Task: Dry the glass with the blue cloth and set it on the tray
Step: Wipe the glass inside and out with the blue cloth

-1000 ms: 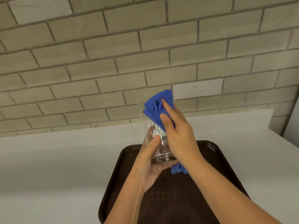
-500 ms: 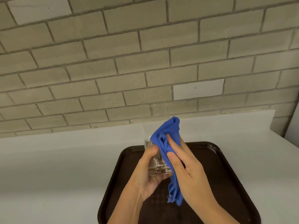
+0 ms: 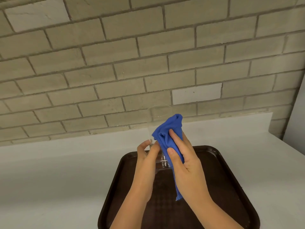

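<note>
A clear drinking glass [image 3: 156, 118] is held upright in the air above the far end of the dark brown tray [image 3: 231, 187]. My left hand [image 3: 146, 164] grips the glass near its base from the left. My right hand [image 3: 184, 159] presses the blue cloth [image 3: 168, 134] against the glass's right side, fingers spread over the fabric. The cloth covers most of the right wall, and a tail of it hangs below my right palm. The glass's open rim shows above the cloth.
The tray lies on a white counter [image 3: 57, 179] that runs to a low white backsplash and a tan brick wall [image 3: 115, 63]. A white panel edge [image 3: 295, 116] stands at the far right.
The cloth and my right hand have slid from the glass's top down along its right side, leaving the rim uncovered. My left hand shifted its grip a little lower.
</note>
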`<act>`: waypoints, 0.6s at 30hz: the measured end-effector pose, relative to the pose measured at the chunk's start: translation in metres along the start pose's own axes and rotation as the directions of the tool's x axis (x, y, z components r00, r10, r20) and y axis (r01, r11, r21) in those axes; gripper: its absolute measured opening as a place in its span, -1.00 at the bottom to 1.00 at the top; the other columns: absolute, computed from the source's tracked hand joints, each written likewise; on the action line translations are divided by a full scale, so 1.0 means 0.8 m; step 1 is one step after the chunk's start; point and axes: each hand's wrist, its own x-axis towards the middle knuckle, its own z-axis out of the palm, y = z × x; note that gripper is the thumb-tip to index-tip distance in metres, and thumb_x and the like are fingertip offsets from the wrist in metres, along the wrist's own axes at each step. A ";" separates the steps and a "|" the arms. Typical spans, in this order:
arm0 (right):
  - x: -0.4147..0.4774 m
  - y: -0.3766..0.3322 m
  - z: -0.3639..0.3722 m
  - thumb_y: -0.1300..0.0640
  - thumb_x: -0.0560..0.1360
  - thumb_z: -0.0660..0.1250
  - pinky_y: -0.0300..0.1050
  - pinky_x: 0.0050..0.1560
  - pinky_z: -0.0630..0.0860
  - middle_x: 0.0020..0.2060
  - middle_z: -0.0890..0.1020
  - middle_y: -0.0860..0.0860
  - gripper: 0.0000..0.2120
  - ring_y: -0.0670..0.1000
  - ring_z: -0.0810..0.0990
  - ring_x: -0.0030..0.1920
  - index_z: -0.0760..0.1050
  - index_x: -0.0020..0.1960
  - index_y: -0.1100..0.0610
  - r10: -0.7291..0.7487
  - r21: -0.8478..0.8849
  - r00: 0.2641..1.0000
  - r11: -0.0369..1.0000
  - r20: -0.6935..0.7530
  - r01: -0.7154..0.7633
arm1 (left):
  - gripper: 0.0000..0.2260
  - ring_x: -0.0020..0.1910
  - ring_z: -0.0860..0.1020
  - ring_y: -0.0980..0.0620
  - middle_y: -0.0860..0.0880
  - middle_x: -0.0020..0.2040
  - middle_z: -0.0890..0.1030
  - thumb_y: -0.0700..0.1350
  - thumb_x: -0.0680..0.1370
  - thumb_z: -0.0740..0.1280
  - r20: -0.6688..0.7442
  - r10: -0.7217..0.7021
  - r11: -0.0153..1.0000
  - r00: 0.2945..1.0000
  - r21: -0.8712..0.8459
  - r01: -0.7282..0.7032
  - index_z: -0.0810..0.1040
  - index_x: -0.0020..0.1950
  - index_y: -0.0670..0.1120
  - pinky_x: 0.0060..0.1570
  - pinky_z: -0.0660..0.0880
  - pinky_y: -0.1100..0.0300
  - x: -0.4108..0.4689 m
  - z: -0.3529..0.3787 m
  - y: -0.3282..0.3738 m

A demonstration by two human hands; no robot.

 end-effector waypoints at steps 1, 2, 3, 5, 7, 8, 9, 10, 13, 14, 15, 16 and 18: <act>-0.001 -0.001 0.002 0.12 0.52 0.15 -0.68 0.08 0.16 0.22 0.21 -0.44 -0.57 -0.58 0.15 0.19 0.17 0.15 -0.39 -0.007 -0.023 1.000 1.000 0.023 0.007 | -0.35 0.02 0.61 -0.07 -0.16 0.07 0.61 0.23 0.28 0.36 0.026 -0.006 1.000 1.000 -0.020 0.006 0.36 0.28 -0.06 -0.09 0.58 0.05 0.000 -0.001 0.000; -0.003 -0.002 0.004 0.11 0.52 0.15 -0.67 0.12 0.15 0.23 0.18 -0.46 -0.56 -0.56 0.14 0.22 0.15 0.15 -0.42 -0.015 -0.044 0.999 0.999 0.051 0.017 | -0.33 -0.03 0.63 -0.03 -0.16 0.06 0.62 0.22 0.27 0.33 0.049 -0.005 0.999 0.999 -0.037 0.007 0.38 0.28 -0.10 -0.21 0.58 0.15 -0.001 -0.003 -0.001; -0.004 -0.004 0.005 0.09 0.52 0.15 -0.66 0.15 0.13 0.25 0.16 -0.47 -0.55 -0.53 0.13 0.26 0.13 0.15 -0.45 -0.024 -0.060 0.997 0.998 0.080 0.028 | -0.33 -0.10 0.64 0.02 -0.13 0.01 0.64 0.22 0.25 0.30 0.060 -0.004 0.998 0.998 -0.060 0.007 0.42 0.26 -0.11 -0.29 0.57 0.22 -0.003 -0.004 -0.002; -0.005 -0.009 0.005 0.04 0.51 0.17 -0.66 0.15 0.11 0.25 0.13 -0.52 -0.54 -0.50 0.11 0.28 0.12 0.14 -0.51 -0.038 -0.073 0.989 0.996 0.141 0.048 | -0.38 -0.22 0.66 0.11 -0.03 -0.13 0.68 0.18 0.22 0.30 0.073 -0.003 0.989 0.997 -0.150 0.014 0.49 0.21 -0.10 -0.36 0.55 0.28 -0.007 -0.005 -0.005; -0.003 -0.014 0.004 -0.04 0.49 0.19 -0.65 0.17 0.09 0.25 0.08 -0.56 -0.53 -0.49 0.09 0.29 0.08 0.16 -0.54 -0.058 -0.118 0.977 0.989 0.203 0.084 | -0.46 -0.21 0.67 0.09 0.00 -0.17 0.71 0.07 0.27 0.34 0.107 -0.008 0.962 0.994 -0.271 0.037 0.51 0.21 -0.09 -0.35 0.56 0.26 -0.010 -0.006 -0.008; 0.001 -0.015 0.004 -0.08 0.48 0.18 -0.61 0.22 0.08 0.29 0.06 -0.54 -0.54 -0.46 0.07 0.32 0.05 0.17 -0.54 -0.071 -0.152 0.971 0.982 0.228 0.107 | -0.48 -0.19 0.68 0.06 -0.02 -0.15 0.71 0.02 0.28 0.38 0.131 -0.015 0.942 0.991 -0.330 0.058 0.52 0.21 -0.10 -0.33 0.58 0.23 -0.011 -0.007 -0.008; 0.008 -0.017 0.004 -0.10 0.48 0.16 -0.52 0.29 0.06 0.35 0.03 -0.47 -0.55 -0.41 0.02 0.36 0.03 0.18 -0.54 -0.072 -0.171 0.967 0.978 0.246 0.116 | -0.49 -0.17 0.68 0.02 -0.05 -0.12 0.72 0.00 0.27 0.44 0.160 -0.015 0.922 0.987 -0.380 0.076 0.54 0.19 -0.10 -0.32 0.59 0.20 -0.011 -0.007 -0.007; 0.016 -0.018 0.003 -0.10 0.50 0.13 -0.39 0.36 0.03 0.42 -0.01 -0.38 -0.56 -0.35 -0.04 0.40 0.01 0.18 -0.53 -0.054 -0.166 0.966 0.981 0.253 0.099 | -0.48 -0.15 0.68 -0.01 -0.08 -0.09 0.71 0.01 0.23 0.51 0.193 -0.009 0.905 0.981 -0.415 0.090 0.57 0.15 -0.09 -0.30 0.60 0.17 -0.011 -0.008 -0.005; 0.052 -0.023 0.002 -0.05 0.53 0.09 -0.32 0.38 -0.05 0.48 -0.10 -0.24 -0.56 -0.27 -0.11 0.43 -0.04 0.18 -0.50 0.019 -0.088 0.969 0.996 0.247 0.003 | -0.51 -0.09 0.67 -0.08 -0.12 -0.07 0.70 0.04 0.16 0.57 0.299 0.003 0.890 0.954 -0.436 0.134 0.64 0.03 -0.09 -0.20 0.61 0.04 -0.008 -0.009 -0.002; 0.064 -0.025 0.003 -0.04 0.54 0.07 -0.45 0.31 -0.05 0.48 -0.08 -0.21 -0.57 -0.29 -0.08 0.40 -0.03 0.25 -0.43 0.039 -0.068 0.969 0.997 0.242 -0.023 | -0.53 -0.08 0.67 -0.09 -0.13 -0.08 0.71 0.06 0.16 0.57 0.321 0.003 0.889 0.947 -0.434 0.144 0.66 0.00 -0.09 -0.15 0.61 0.01 -0.006 -0.010 -0.002; 0.075 -0.028 0.003 -0.03 0.54 0.06 -0.57 0.22 -0.03 0.48 -0.04 -0.19 -0.56 -0.32 -0.03 0.35 -0.01 0.33 -0.33 0.067 -0.043 0.969 0.997 0.239 -0.058 | -0.54 -0.05 0.66 -0.10 -0.13 -0.07 0.71 0.08 0.17 0.56 0.337 0.003 0.889 0.942 -0.433 0.152 0.67 -0.02 -0.09 -0.10 0.60 -0.01 -0.005 -0.010 -0.002; 0.083 -0.029 0.002 -0.02 0.55 0.05 -0.58 0.18 0.00 0.48 0.03 -0.16 -0.55 -0.32 0.03 0.30 0.00 0.38 -0.23 0.107 -0.013 0.966 0.994 0.235 -0.107 | -0.54 -0.03 0.66 -0.12 -0.13 -0.06 0.71 0.09 0.16 0.56 0.342 0.001 0.887 0.940 -0.435 0.157 0.67 -0.02 -0.09 -0.07 0.60 -0.02 -0.005 -0.010 -0.003; 0.087 -0.025 0.000 -0.04 0.55 0.05 -0.38 0.24 0.09 0.45 0.16 -0.13 -0.56 -0.28 0.12 0.26 0.05 0.40 -0.17 0.191 0.056 0.954 0.976 0.231 -0.209 | -0.51 -0.03 0.66 -0.13 -0.13 -0.05 0.71 0.08 0.11 0.58 0.309 -0.013 0.871 0.951 -0.463 0.163 0.68 -0.03 -0.09 -0.10 0.60 -0.04 -0.004 -0.011 -0.008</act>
